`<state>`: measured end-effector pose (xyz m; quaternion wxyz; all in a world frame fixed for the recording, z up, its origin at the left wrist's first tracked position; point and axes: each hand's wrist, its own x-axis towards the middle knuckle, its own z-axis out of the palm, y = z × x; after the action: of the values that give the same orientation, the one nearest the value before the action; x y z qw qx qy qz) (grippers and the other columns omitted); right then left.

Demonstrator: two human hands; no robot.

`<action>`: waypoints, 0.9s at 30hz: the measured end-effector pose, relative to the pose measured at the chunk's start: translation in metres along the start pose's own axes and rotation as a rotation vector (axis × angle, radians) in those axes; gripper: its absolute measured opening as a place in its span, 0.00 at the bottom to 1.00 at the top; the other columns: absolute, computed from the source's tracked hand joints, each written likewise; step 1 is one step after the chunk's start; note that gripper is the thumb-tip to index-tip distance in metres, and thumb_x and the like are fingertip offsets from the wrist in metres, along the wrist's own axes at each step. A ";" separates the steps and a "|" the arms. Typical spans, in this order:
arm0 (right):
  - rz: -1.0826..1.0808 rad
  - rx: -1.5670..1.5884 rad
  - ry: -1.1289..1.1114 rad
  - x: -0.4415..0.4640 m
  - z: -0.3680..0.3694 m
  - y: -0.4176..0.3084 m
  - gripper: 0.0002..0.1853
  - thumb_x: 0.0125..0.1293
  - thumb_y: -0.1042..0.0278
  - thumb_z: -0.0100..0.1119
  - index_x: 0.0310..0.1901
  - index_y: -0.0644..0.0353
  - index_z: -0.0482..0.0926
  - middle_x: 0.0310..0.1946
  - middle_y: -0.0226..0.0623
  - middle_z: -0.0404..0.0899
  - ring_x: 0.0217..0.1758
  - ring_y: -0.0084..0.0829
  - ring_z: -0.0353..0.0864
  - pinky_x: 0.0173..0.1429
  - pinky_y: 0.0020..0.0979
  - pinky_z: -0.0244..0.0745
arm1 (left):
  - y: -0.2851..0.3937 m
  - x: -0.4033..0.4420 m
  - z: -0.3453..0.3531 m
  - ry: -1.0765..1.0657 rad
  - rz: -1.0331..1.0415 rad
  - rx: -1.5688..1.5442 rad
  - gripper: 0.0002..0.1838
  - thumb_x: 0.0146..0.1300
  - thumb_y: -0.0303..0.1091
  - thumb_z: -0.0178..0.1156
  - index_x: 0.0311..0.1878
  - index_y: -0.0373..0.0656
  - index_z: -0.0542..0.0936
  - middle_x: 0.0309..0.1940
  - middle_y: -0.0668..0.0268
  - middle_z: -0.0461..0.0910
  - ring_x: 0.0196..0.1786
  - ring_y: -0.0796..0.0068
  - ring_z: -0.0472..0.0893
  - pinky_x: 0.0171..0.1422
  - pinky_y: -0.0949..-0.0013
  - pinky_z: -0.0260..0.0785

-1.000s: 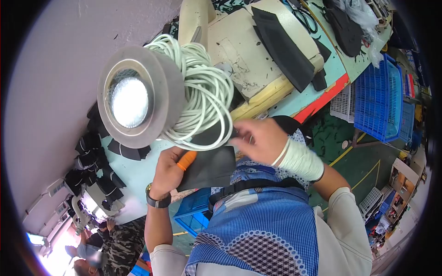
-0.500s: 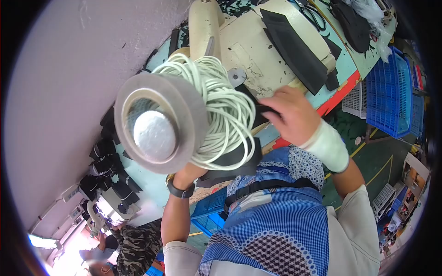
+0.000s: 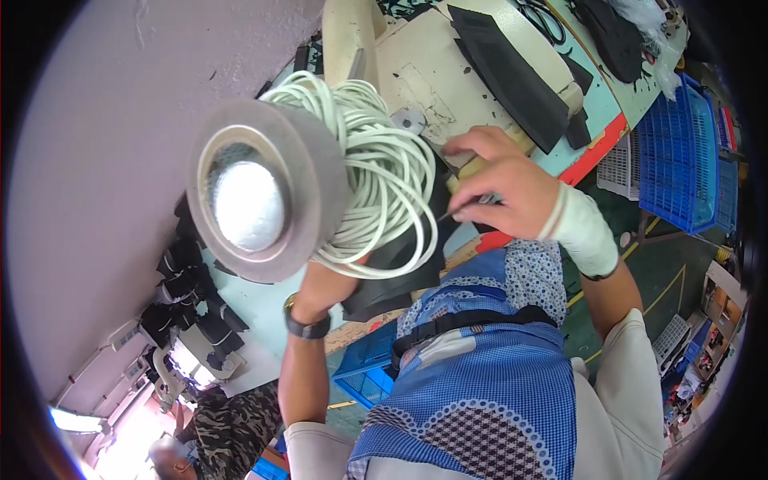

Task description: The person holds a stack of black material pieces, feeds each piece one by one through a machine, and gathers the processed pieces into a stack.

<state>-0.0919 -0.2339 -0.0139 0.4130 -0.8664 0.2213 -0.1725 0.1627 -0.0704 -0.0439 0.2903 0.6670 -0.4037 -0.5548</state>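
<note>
My left hand (image 3: 324,286) reaches under a round lamp (image 3: 248,204) and a coil of white cord (image 3: 384,176), which hide its fingers. Beside it lies dark sheet material (image 3: 392,280), partly under the coil. To the right, my right hand (image 3: 504,188) pinches a small, thin metal tool (image 3: 485,198), its tip pointing towards the dark material. That hand is at the near edge of the cream machine bed (image 3: 416,80). Long black pieces (image 3: 512,80) lie on the bed, beyond my right hand.
Blue crates (image 3: 676,160) stand at the right, beside a white crate (image 3: 616,170). Scissors (image 3: 544,20) lie at the top. Black bundles (image 3: 180,264) sit at the left. Another person in a camouflage top (image 3: 236,424) is at lower left. A blue basket (image 3: 364,364) is below the table.
My right hand has moved right and up from the dark material, and the small metal tool now shows in its fingers. My left hand's fingers have gone out of sight behind the cord.
</note>
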 end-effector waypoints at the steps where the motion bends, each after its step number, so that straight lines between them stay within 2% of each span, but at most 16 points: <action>1: -0.016 -0.144 0.067 0.005 0.008 0.001 0.06 0.54 0.70 0.67 0.34 0.58 0.85 0.44 0.44 0.77 0.52 0.44 0.74 0.56 0.39 0.69 | 0.001 0.008 0.006 -0.007 0.041 0.083 0.15 0.72 0.37 0.55 0.41 0.31 0.81 0.27 0.74 0.78 0.30 0.89 0.70 0.33 0.78 0.63; 2: -0.015 -0.142 0.078 0.001 0.013 0.003 0.06 0.54 0.70 0.67 0.34 0.58 0.85 0.44 0.44 0.77 0.52 0.44 0.74 0.56 0.39 0.69 | 0.002 0.011 0.008 -0.008 0.043 0.083 0.16 0.72 0.37 0.55 0.40 0.31 0.81 0.26 0.74 0.77 0.29 0.89 0.70 0.33 0.78 0.63; 4: 0.188 -0.009 0.159 -0.017 0.016 0.001 0.08 0.53 0.73 0.68 0.36 0.59 0.84 0.37 0.40 0.79 0.47 0.41 0.77 0.52 0.37 0.72 | 0.003 0.015 0.010 0.005 0.060 0.122 0.16 0.73 0.37 0.54 0.39 0.30 0.81 0.26 0.75 0.78 0.30 0.89 0.70 0.33 0.79 0.63; 5: 0.211 -0.023 0.230 -0.029 0.008 -0.008 0.08 0.53 0.75 0.68 0.37 0.61 0.83 0.31 0.38 0.80 0.39 0.40 0.79 0.43 0.34 0.74 | -0.006 0.011 0.009 0.029 0.037 0.096 0.16 0.73 0.37 0.54 0.39 0.31 0.82 0.26 0.75 0.78 0.30 0.89 0.70 0.33 0.79 0.63; 6: 0.267 -0.023 0.294 -0.042 -0.004 -0.018 0.09 0.55 0.75 0.68 0.39 0.60 0.84 0.33 0.39 0.82 0.35 0.40 0.81 0.40 0.33 0.76 | -0.015 0.007 0.008 0.053 0.015 0.069 0.17 0.73 0.37 0.54 0.39 0.31 0.82 0.26 0.75 0.78 0.29 0.90 0.70 0.33 0.80 0.63; 8: 0.410 -0.106 0.563 -0.045 -0.028 -0.046 0.13 0.56 0.78 0.69 0.44 0.63 0.84 0.38 0.40 0.86 0.36 0.30 0.84 0.42 0.29 0.78 | -0.025 -0.002 0.000 0.065 -0.034 -0.009 0.16 0.73 0.38 0.55 0.38 0.32 0.82 0.27 0.74 0.79 0.29 0.90 0.71 0.33 0.81 0.64; 9: 0.335 -0.289 0.644 -0.051 -0.039 -0.042 0.14 0.54 0.80 0.70 0.44 0.65 0.84 0.38 0.38 0.85 0.36 0.27 0.83 0.42 0.28 0.78 | -0.026 -0.007 -0.007 0.053 -0.063 -0.061 0.15 0.72 0.37 0.55 0.39 0.33 0.82 0.27 0.74 0.80 0.28 0.90 0.71 0.33 0.81 0.64; 10: 0.167 -0.410 0.707 -0.048 -0.050 -0.036 0.15 0.51 0.82 0.70 0.43 0.65 0.84 0.37 0.38 0.84 0.35 0.31 0.83 0.41 0.28 0.77 | -0.024 -0.012 -0.014 0.043 -0.092 -0.112 0.15 0.72 0.37 0.56 0.39 0.33 0.82 0.28 0.73 0.80 0.28 0.90 0.72 0.32 0.81 0.64; 12: 0.100 -0.623 0.668 -0.029 -0.056 -0.022 0.13 0.51 0.81 0.70 0.40 0.64 0.84 0.35 0.39 0.83 0.36 0.37 0.82 0.41 0.32 0.77 | -0.015 -0.017 -0.015 -0.007 -0.084 -0.106 0.14 0.71 0.36 0.57 0.39 0.33 0.82 0.29 0.71 0.81 0.28 0.88 0.75 0.33 0.82 0.67; 14: 0.002 -0.610 0.495 -0.019 -0.045 0.006 0.09 0.50 0.78 0.69 0.35 0.63 0.82 0.31 0.40 0.81 0.37 0.42 0.80 0.41 0.36 0.77 | -0.011 -0.019 -0.014 -0.018 -0.101 -0.144 0.13 0.70 0.35 0.58 0.38 0.32 0.81 0.29 0.69 0.82 0.29 0.87 0.78 0.34 0.82 0.69; 16: -0.022 -0.474 0.431 -0.014 -0.024 0.006 0.07 0.50 0.77 0.68 0.33 0.63 0.82 0.33 0.39 0.80 0.40 0.42 0.80 0.43 0.37 0.77 | -0.009 -0.019 -0.013 0.005 -0.130 -0.179 0.14 0.70 0.36 0.59 0.37 0.32 0.81 0.29 0.69 0.82 0.29 0.87 0.78 0.34 0.82 0.69; 18: -0.019 -0.248 0.309 -0.008 -0.003 0.001 0.09 0.52 0.75 0.68 0.36 0.63 0.82 0.34 0.39 0.80 0.42 0.41 0.79 0.46 0.38 0.75 | -0.005 -0.017 -0.010 0.020 -0.144 -0.208 0.14 0.70 0.36 0.59 0.36 0.32 0.81 0.28 0.70 0.82 0.28 0.88 0.76 0.33 0.81 0.68; 22: -0.005 -0.266 0.266 0.016 0.029 0.004 0.11 0.54 0.73 0.66 0.40 0.62 0.82 0.31 0.38 0.79 0.43 0.40 0.77 0.49 0.39 0.72 | -0.003 0.010 -0.007 0.008 0.017 0.083 0.15 0.71 0.37 0.58 0.34 0.33 0.81 0.24 0.75 0.76 0.26 0.90 0.68 0.28 0.79 0.60; 24: 0.050 -0.199 0.180 0.011 0.028 0.004 0.14 0.55 0.71 0.65 0.44 0.62 0.81 0.30 0.37 0.78 0.45 0.41 0.75 0.51 0.40 0.68 | -0.006 0.018 -0.001 -0.022 0.039 0.083 0.15 0.71 0.36 0.57 0.34 0.32 0.81 0.24 0.75 0.77 0.26 0.90 0.69 0.28 0.79 0.61; 27: 0.176 -0.068 0.287 -0.020 0.003 -0.010 0.06 0.56 0.74 0.65 0.36 0.61 0.83 0.28 0.37 0.80 0.34 0.42 0.78 0.40 0.38 0.73 | -0.002 0.018 0.004 -0.040 0.072 0.177 0.17 0.73 0.36 0.54 0.34 0.31 0.81 0.24 0.75 0.78 0.26 0.90 0.70 0.29 0.78 0.63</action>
<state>-0.1048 -0.2154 -0.0100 0.3612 -0.8236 0.3588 -0.2500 0.1605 -0.0846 -0.0549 0.2418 0.6639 -0.4808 -0.5192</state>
